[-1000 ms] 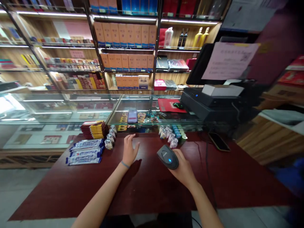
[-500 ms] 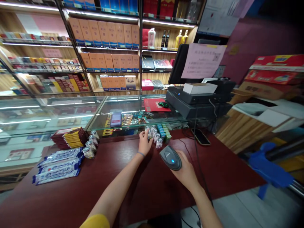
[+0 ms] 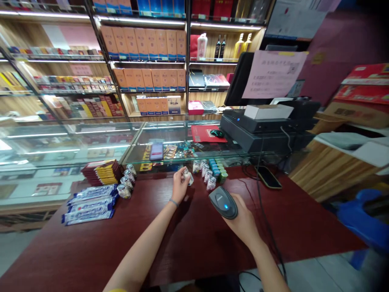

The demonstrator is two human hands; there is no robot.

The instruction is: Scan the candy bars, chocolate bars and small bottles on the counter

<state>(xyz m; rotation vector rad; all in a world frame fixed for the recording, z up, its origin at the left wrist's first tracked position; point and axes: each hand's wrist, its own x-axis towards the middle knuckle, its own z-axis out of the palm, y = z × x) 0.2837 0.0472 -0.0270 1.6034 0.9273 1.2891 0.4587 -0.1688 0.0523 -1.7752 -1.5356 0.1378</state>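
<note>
Around a small clear bottle with a silvery cap [image 3: 189,178] the fingers of my left hand [image 3: 180,184] are closed, low over the dark red table. My right hand [image 3: 243,215] grips a dark grey barcode scanner [image 3: 224,202] with a blue light on it. Just beyond the scanner stands a row of similar small bottles [image 3: 208,176]. Beside that row, blue and green small cylinders [image 3: 223,175] are lined up. Several more capped bottles [image 3: 128,179] stand in a row on the left, by blue-and-white long packets [image 3: 91,202] and a stack of maroon and yellow packs [image 3: 101,172].
A glass display counter [image 3: 100,140] runs along the table's far side. At the right lies a phone [image 3: 268,177], near the scanner's hanging cable [image 3: 260,202]. A monitor [image 3: 240,79] and a black cash drawer [image 3: 243,132] stand behind. A blue stool [image 3: 363,211] is right of the table.
My left hand has drawn one bottle leftward, away from the row. My right hand keeps hold of the scanner. The whole view has shifted a little.
</note>
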